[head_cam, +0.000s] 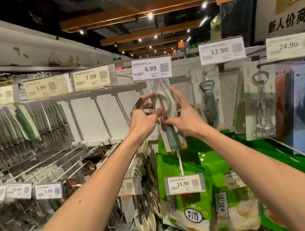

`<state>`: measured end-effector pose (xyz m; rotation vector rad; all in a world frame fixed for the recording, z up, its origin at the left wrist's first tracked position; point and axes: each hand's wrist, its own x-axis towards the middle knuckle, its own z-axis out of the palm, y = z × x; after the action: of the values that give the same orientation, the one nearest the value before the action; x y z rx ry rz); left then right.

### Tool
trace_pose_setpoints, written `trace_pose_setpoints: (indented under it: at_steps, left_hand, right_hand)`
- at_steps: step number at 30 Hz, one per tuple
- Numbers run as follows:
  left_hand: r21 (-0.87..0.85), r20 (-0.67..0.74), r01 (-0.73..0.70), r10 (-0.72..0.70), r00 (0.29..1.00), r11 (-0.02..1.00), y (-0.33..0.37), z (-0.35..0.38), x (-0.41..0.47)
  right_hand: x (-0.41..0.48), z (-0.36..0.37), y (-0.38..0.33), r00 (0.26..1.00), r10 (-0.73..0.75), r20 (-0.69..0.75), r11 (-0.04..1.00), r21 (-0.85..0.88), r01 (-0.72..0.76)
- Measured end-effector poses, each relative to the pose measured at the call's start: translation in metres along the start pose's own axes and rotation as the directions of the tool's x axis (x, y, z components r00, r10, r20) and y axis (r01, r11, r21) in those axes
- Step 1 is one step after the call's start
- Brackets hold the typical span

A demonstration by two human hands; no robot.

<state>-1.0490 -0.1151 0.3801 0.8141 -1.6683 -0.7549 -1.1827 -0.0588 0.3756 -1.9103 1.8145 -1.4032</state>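
A packaged peeler (168, 113) with a white head and green handle hangs from a peg under the 6.99 price tag (152, 68). My left hand (144, 116) is at its left edge, fingers curled around the package side. My right hand (182, 114) is at its right edge, thumb and fingers pinching the package. Both arms reach up from below.
Bottle openers (209, 101) and a corkscrew (262, 103) hang to the right under the 12.90 and 24.90 tags. Green-handled knives (21, 125) hang at left. Several bare metal pegs (56, 164) jut out at lower left. Green bags (198, 197) hang below, behind a 15.90 tag (184, 184).
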Motion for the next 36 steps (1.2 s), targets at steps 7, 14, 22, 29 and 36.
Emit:
trace_pose_setpoints:
  at_steps: [7, 14, 22, 29, 36]
  left_hand:
    - [0.063, 0.062, -0.005, 0.001, 0.998, 0.998, -0.012, -0.007, 0.012]
    - [0.347, 0.152, -0.017, -0.038, 0.988, 0.938, -0.013, -0.048, -0.02]
    - [0.574, 0.346, -0.133, -0.092, 0.934, 0.808, 0.008, -0.173, -0.124]
    - [0.687, 0.24, 0.019, -0.251, 0.938, 0.726, -0.02, -0.326, -0.286]
    - [0.802, -0.019, 0.306, -0.489, 0.872, 0.514, -0.065, -0.454, -0.464]
  right_hand:
    - [0.003, 0.002, 0.008, 1.0, 0.015, -0.015, 0.999, -0.049, -0.015]
    - [-0.044, -0.004, 0.004, 0.998, -0.01, -0.068, 0.987, -0.162, -0.001]
    - [-0.148, 0.042, -0.058, 0.978, -0.204, 0.034, 0.957, -0.204, 0.207]
    - [-0.264, 0.178, -0.119, 0.89, -0.31, 0.334, 0.929, -0.09, 0.358]
    - [-0.381, 0.343, -0.175, 0.716, -0.326, 0.617, 0.94, 0.133, 0.314]
